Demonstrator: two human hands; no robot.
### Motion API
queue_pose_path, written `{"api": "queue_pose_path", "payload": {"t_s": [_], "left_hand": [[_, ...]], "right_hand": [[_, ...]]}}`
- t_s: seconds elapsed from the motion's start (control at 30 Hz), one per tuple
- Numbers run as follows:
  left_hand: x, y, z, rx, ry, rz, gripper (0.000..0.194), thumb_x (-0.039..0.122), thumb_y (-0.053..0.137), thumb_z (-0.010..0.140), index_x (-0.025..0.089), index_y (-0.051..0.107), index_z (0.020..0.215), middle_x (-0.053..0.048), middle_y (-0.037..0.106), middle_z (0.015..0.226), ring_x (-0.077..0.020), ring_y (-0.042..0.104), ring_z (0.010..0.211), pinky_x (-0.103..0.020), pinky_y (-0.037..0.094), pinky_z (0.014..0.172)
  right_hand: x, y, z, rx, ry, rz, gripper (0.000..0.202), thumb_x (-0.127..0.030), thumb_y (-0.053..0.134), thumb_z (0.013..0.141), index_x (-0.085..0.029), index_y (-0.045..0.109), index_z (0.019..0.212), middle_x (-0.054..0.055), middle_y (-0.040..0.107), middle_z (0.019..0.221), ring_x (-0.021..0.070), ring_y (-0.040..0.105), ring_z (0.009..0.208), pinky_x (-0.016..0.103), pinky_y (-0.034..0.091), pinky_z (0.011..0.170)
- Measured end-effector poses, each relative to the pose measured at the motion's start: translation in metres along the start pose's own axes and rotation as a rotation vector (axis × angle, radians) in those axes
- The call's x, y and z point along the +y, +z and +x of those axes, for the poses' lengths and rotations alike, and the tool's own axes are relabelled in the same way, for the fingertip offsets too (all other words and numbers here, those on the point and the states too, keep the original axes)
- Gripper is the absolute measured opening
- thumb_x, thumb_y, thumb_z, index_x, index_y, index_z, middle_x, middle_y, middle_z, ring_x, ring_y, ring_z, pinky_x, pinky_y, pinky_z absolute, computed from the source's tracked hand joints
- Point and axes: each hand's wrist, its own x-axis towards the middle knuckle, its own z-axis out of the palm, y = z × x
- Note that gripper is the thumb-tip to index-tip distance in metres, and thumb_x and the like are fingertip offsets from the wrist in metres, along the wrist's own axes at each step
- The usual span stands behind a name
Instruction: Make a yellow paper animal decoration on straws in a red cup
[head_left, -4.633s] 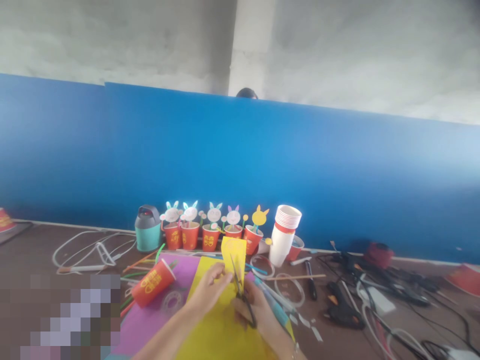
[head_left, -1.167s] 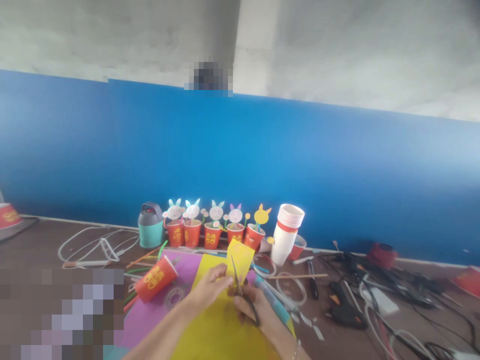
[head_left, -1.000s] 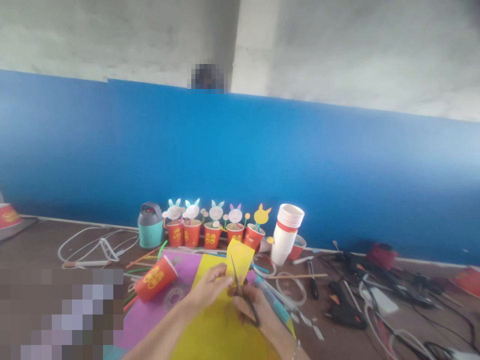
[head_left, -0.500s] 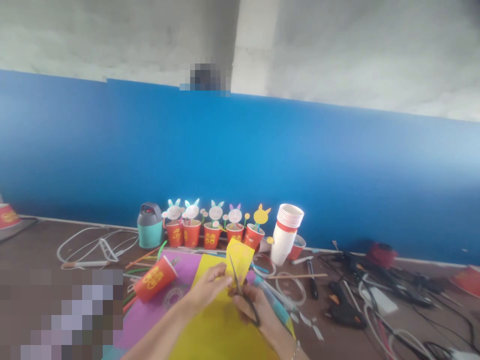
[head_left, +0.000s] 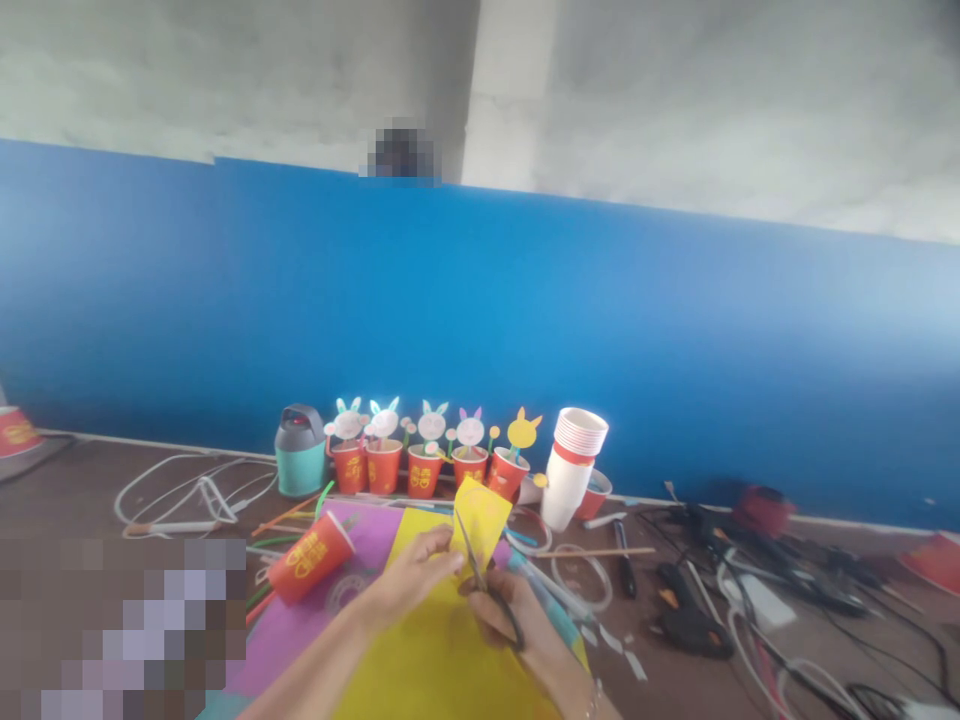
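Short of far edge of bench [head_left: 67, 500], yellow paper slip [head_left: 491, 515] is finger-pinched by left hand [head_left: 418, 578], seemingly for steadiness; scissors [head_left: 481, 580] are finger-gripped by right hand [head_left: 531, 614].

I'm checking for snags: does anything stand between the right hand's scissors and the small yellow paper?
Nothing visible does. The scissors in the right hand overlap the small yellow paper in this view, though contact is unclear. The left hand grips the paper's edge, left of the blades.
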Motion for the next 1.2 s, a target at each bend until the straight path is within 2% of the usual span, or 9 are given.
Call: {"api": "queue_pose_path", "payload": {"t_s": [0.13, 0.27, 0.43, 0.7, 0.97, 1.2], "left_hand": [[-0.003, -0.004, 0.001, 0.0, 0.048, 0.107, 0.03, 0.045, 0.064, 0.08, 0.016, 0.071, 0.084, -0.008, 0.064, 0.096, -0.0224, 0.055, 0.088, -0.034, 0.042, 0.082], [-0.004, -0.008, 0.001, 0.001, 0.05, 0.151, 0.032, 0.048, 0.063, 0.08, 0.016, 0.07, 0.079, -0.008, 0.064, 0.096, -0.0231, 0.055, 0.092, -0.034, 0.041, 0.084], [0.0, -0.009, 0.0, -0.002, 0.03, 0.177, 0.036, 0.053, 0.064, 0.078, 0.017, 0.069, 0.078, -0.007, 0.063, 0.096, -0.0225, 0.054, 0.092, -0.034, 0.04, 0.087], [0.004, -0.01, -0.001, 0.015, 0.015, 0.217, 0.031, 0.047, 0.064, 0.078, 0.016, 0.065, 0.071, -0.007, 0.061, 0.094, -0.0238, 0.054, 0.095, -0.034, 0.04, 0.087], [0.006, -0.011, 0.0, 0.021, 0.004, 0.243, 0.037, 0.052, 0.065, 0.075, 0.017, 0.059, 0.066, -0.006, 0.056, 0.089, -0.0221, 0.051, 0.09, -0.033, 0.039, 0.082], [0.009, -0.01, 0.0, 0.015, -0.018, 0.19, 0.042, 0.057, 0.067, 0.072, 0.017, 0.058, 0.065, -0.006, 0.055, 0.09, -0.0198, 0.051, 0.085, -0.03, 0.04, 0.071]], "right_hand": [[0.001, 0.0, 0.002, -0.021, 0.004, 0.04, 0.033, -0.048, 0.066, 0.067, -0.017, 0.063, 0.078, -0.009, 0.037, 0.044, 0.0083, 0.034, 0.041, 0.024, 0.021, 0.043], [0.0, 0.001, 0.001, -0.015, 0.021, 0.125, 0.029, -0.045, 0.067, 0.066, -0.017, 0.062, 0.074, -0.011, 0.033, 0.043, 0.0072, 0.03, 0.04, 0.024, 0.019, 0.044], [0.001, -0.001, 0.001, -0.068, 0.032, 0.199, 0.036, -0.051, 0.07, 0.065, -0.017, 0.061, 0.073, -0.012, 0.032, 0.042, 0.0058, 0.026, 0.039, 0.023, 0.017, 0.042], [0.01, -0.004, 0.008, -0.121, 0.069, 0.253, 0.043, -0.055, 0.075, 0.062, -0.015, 0.061, 0.071, -0.013, 0.029, 0.039, 0.004, 0.024, 0.036, 0.022, 0.015, 0.04], [0.007, -0.003, 0.004, -0.084, 0.073, 0.257, 0.045, -0.059, 0.069, 0.069, -0.015, 0.062, 0.072, -0.01, 0.037, 0.041, 0.0044, 0.026, 0.037, 0.022, 0.015, 0.04], [0.014, -0.007, 0.011, -0.117, 0.116, 0.284, 0.048, -0.064, 0.062, 0.069, -0.016, 0.062, 0.071, -0.012, 0.03, 0.038, 0.0054, 0.024, 0.036, 0.023, 0.015, 0.038]]}}
